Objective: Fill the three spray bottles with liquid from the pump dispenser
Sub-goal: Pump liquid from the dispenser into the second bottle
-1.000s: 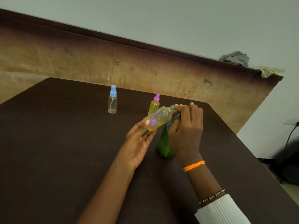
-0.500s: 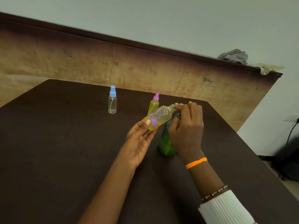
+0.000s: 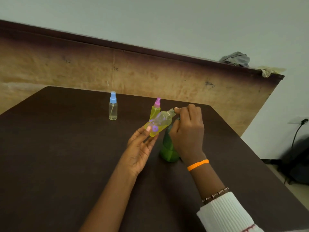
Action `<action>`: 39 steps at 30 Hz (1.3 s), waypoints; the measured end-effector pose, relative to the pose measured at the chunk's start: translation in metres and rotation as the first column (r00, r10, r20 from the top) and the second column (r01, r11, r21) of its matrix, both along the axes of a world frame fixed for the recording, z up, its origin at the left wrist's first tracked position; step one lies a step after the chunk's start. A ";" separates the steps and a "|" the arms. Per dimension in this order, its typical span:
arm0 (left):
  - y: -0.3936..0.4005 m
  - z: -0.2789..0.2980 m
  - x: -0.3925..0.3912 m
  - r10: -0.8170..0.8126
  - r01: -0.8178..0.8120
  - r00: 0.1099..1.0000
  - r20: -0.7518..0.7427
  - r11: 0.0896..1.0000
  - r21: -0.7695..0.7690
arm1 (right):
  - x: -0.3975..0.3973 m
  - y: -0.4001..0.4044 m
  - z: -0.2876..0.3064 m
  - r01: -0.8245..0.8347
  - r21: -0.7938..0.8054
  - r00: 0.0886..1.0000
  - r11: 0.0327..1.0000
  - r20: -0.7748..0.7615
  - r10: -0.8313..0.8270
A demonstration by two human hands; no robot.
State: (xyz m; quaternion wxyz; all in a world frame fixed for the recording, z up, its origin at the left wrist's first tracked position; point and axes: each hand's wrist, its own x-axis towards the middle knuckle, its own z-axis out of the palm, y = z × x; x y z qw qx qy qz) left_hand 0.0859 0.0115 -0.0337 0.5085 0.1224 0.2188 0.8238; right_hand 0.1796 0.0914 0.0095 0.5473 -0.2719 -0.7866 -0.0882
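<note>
The left hand (image 3: pixel 139 149) holds the uncapped yellow bottle (image 3: pixel 158 123) by its base, thumb and fingertips pinching the bottom end while the palm stays fairly open, so the bottle lies tilted with its bare neck pointing up and to the right. The right hand (image 3: pixel 187 131) is curled over the top of the green pump dispenser (image 3: pixel 168 150), fingers bent round the pump head, which is hidden beneath them; its fingertips sit right at the tilted bottle's mouth. To do this step well, I judge the mouth should stay directly under the spout before each press, and since the spout is out of sight, alignment has to be felt as much as seen. A pinch at the base gives little leverage, so presses should be slow and short to keep the neck from swinging away. The dispenser stands on the dark table (image 3: pixel 66 164), steadied only by the pressing hand. Behind, the pink-capped bottle (image 3: pixel 156 109) already looks yellow-filled, and the blue-capped bottle (image 3: pixel 113 106) appears nearly empty, standing well apart to the left.
</note>
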 end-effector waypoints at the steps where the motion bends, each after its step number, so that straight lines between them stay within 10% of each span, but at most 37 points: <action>1: -0.001 0.001 0.001 -0.001 0.001 1.000 0.011 1.000 -0.005 | 0.001 0.001 0.006 -0.015 -0.002 1.000 1.000 0.009 0.015; 39: -0.001 0.002 0.000 -0.020 0.020 1.000 0.009 1.000 0.005 | 0.004 0.003 -0.003 -0.017 0.084 1.000 0.996 -0.014 0.018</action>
